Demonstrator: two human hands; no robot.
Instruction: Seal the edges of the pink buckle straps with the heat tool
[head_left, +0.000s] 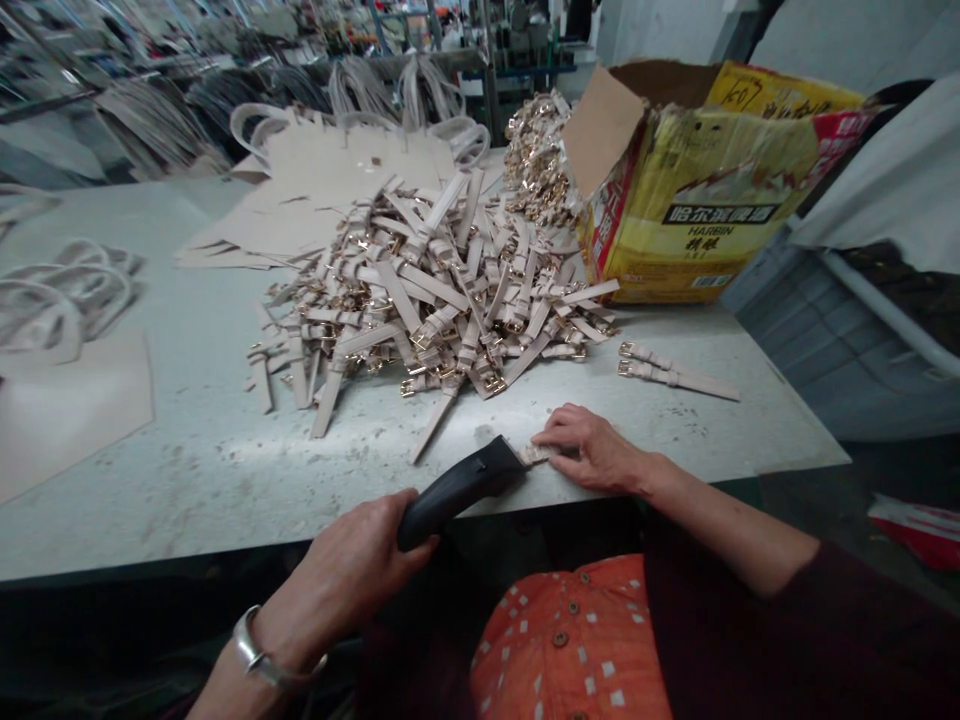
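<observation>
My left hand (pixel 375 545) is wrapped round the rear of a black clipper-shaped tool (pixel 465 482), which slants up to the right over the table's front edge. The tool's front end points at a short beige buckle strap (pixel 538 454). My right hand (pixel 589 448) pinches that strap between thumb and fingers, low over the tabletop. Most of the strap is hidden by the fingers, and whether the tool touches it I cannot tell. Behind both hands lies a big heap of beige buckle straps (pixel 427 290) with gold buckles. Two more straps (pixel 675 375) lie apart on the right.
A yellow cardboard box (pixel 690 210) stands open at the back right, beside a pile of gold buckles (pixel 540 160). Beige panels with handles (pixel 330 170) lie behind the heap. Looped handles (pixel 67 295) rest at left. A grey bin (pixel 825 340) adjoins the table's right edge.
</observation>
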